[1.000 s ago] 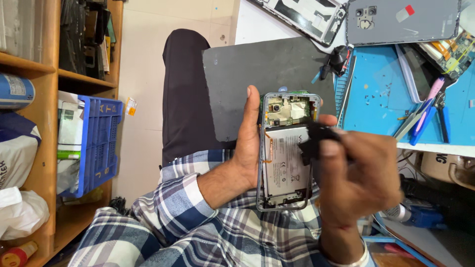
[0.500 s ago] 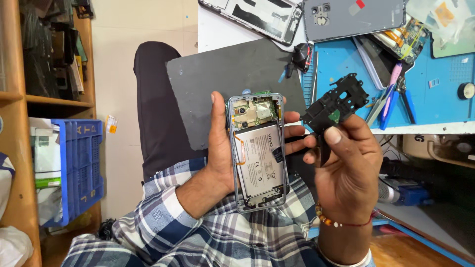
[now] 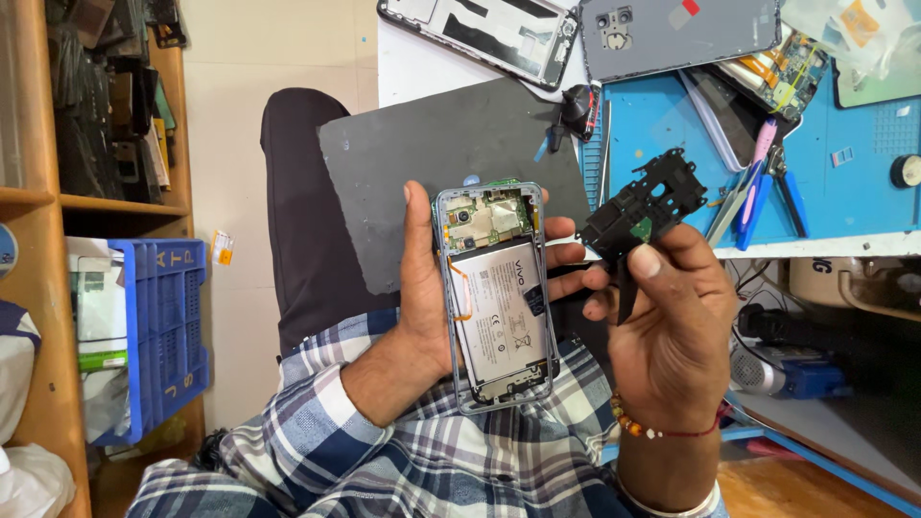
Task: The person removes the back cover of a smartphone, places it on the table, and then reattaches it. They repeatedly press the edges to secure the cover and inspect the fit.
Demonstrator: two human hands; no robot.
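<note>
Centrally in the frame, the opened phone (image 3: 497,293) lay back-up in the left hand (image 3: 422,297), its rear cover off, the white battery (image 3: 501,305) filling the middle and the circuit board (image 3: 484,219) exposed at the upper end.

Left hand: wrapped around the phone's long edge, thumb along the left side, fingertips showing past the right side; closed firmly on the frame, nothing else held.

Right hand (image 3: 672,331): at centre right, thumb and forefinger pinched shut on a black plastic shield (image 3: 641,206), lifted clear of the phone and just beside its upper right corner. A beaded bracelet (image 3: 662,429) sat at the wrist.

Handling note, as a judgement: the shield was thin and perforated, so a light pinch at its edge suited it better than a squeeze across the middle; the phone was best kept level so loose parts stayed seated, with fingers off the bare board and battery.

Surroundings: dark grey mat (image 3: 451,163) behind the phone at upper centre; blue work mat (image 3: 844,182) at upper right carrying tweezers (image 3: 743,187) and other small tools; a grey back cover (image 3: 676,34) and a second phone frame (image 3: 480,34) along the top edge; blue crate (image 3: 163,336) on wooden shelving at left.
</note>
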